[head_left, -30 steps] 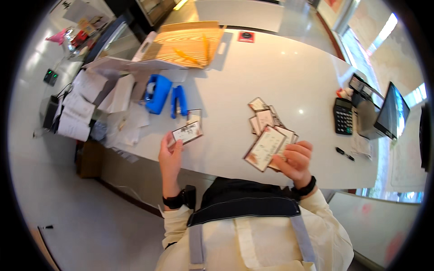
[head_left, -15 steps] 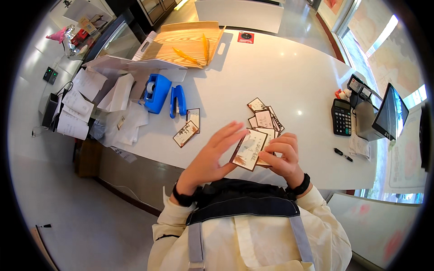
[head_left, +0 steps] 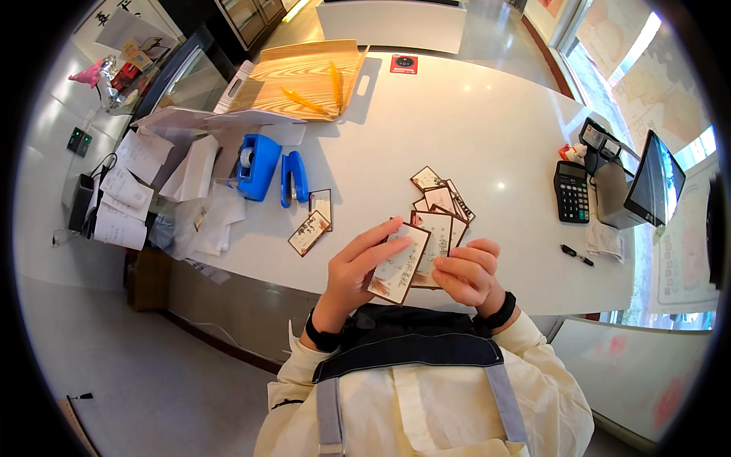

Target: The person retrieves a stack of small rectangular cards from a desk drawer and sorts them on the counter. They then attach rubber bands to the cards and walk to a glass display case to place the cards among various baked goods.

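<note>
Cards in two hands at a white bench [head_left: 266, 247], read from left to right. A blue tape dispenser [head_left: 257, 167] and a blue stapler [head_left: 293, 179] stand side by side; nearer the wearer, two dark-bordered cards [head_left: 308, 233] lie overlapping, face up. The left grip [head_left: 352, 268] is closed lightly on a single card [head_left: 397, 266], fingers nearly straight across its face; the thumb's contact is hidden. This card tilts and overlaps the left margin of the held cards [head_left: 435, 234]. The right grip [head_left: 467, 273] pinches these at their right side, thumb against curled fingers; their number cannot be told. Just beyond lies a fanned pile [head_left: 427, 178], also overlapping; farther right are a black calculator [head_left: 572, 190] and a pen [head_left: 576, 255].

The step in hand appears to be parting the single card from the others. It is best done by sliding the card sideways, flat to its neighbour, with the right pinch firm enough to retain the rest. Fingers kept toward the border would leave the face readable; a slight rub should reveal a second card clinging beneath.
</note>
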`<state>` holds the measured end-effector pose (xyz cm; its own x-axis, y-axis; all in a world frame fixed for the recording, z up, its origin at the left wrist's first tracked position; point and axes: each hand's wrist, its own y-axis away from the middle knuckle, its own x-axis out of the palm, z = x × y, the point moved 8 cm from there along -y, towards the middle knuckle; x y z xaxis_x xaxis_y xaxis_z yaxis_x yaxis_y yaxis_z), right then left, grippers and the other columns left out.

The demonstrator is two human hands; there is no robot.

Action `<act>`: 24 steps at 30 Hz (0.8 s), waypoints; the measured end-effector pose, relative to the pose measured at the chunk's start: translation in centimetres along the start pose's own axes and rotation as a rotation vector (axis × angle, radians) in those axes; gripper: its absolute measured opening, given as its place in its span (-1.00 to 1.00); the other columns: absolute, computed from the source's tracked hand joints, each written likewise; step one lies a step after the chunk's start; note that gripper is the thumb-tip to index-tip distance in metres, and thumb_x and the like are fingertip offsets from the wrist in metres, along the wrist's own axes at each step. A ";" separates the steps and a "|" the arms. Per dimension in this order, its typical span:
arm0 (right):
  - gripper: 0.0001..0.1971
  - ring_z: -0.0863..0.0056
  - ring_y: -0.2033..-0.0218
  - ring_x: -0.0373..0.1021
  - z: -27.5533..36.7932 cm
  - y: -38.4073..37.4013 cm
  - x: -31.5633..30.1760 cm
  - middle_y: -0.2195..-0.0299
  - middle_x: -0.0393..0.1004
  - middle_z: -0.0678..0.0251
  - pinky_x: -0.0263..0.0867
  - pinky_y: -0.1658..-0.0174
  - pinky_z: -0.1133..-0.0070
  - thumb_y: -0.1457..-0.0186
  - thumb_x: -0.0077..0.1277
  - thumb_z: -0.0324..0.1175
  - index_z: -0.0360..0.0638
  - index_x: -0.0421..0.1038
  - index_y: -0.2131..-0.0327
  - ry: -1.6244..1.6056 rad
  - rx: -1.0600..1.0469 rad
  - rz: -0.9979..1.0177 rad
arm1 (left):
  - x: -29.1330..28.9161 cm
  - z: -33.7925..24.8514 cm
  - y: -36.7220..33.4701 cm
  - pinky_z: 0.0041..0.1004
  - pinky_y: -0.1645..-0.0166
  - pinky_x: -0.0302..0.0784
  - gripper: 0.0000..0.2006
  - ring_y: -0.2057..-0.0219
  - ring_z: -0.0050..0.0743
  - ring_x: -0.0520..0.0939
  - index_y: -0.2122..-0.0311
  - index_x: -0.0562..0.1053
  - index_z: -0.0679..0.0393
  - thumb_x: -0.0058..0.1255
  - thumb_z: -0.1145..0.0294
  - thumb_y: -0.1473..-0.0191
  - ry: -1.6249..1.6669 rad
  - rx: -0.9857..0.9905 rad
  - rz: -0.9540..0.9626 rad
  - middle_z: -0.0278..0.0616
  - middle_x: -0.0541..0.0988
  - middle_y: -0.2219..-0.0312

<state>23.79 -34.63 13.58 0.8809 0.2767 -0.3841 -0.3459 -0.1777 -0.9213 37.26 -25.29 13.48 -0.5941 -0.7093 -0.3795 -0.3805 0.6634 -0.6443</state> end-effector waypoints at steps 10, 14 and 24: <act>-0.75 0.56 0.37 0.29 0.0 0.0 0.5 0.37 0.43 0.52 0.19 0.27 0.57 0.29 0.09 -0.51 0.07 0.39 0.43 0.006 0.000 0.002 | -1.4 0.4 1.3 -0.47 0.04 0.47 -0.59 0.10 -0.25 0.54 0.19 0.53 0.19 0.23 0.55 0.30 -0.194 -0.011 -0.113 -0.02 0.48 0.08; -0.73 0.55 0.37 0.29 -0.1 0.1 0.6 0.37 0.42 0.52 0.19 0.28 0.58 0.30 0.09 -0.52 0.07 0.40 0.43 -0.001 0.011 -0.002 | -1.4 0.5 1.5 -0.46 0.03 0.47 -0.57 0.09 -0.24 0.54 0.17 0.52 0.18 0.24 0.55 0.30 -0.199 -0.021 -0.112 -0.02 0.47 0.07; -0.73 0.58 0.42 0.31 0.3 -0.4 1.0 0.38 0.39 0.52 0.20 0.30 0.59 0.30 0.07 -0.55 0.06 0.40 0.43 -0.059 -0.006 -0.018 | -0.9 0.5 2.3 -0.45 0.04 0.47 -0.55 0.09 -0.23 0.53 0.15 0.51 0.18 0.25 0.53 0.30 -0.192 -0.039 -0.103 -0.03 0.47 0.06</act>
<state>24.75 -33.97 13.56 0.8662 0.3356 -0.3702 -0.3276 -0.1780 -0.9279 37.25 -23.23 12.04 -0.4064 -0.8035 -0.4351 -0.4616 0.5914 -0.6612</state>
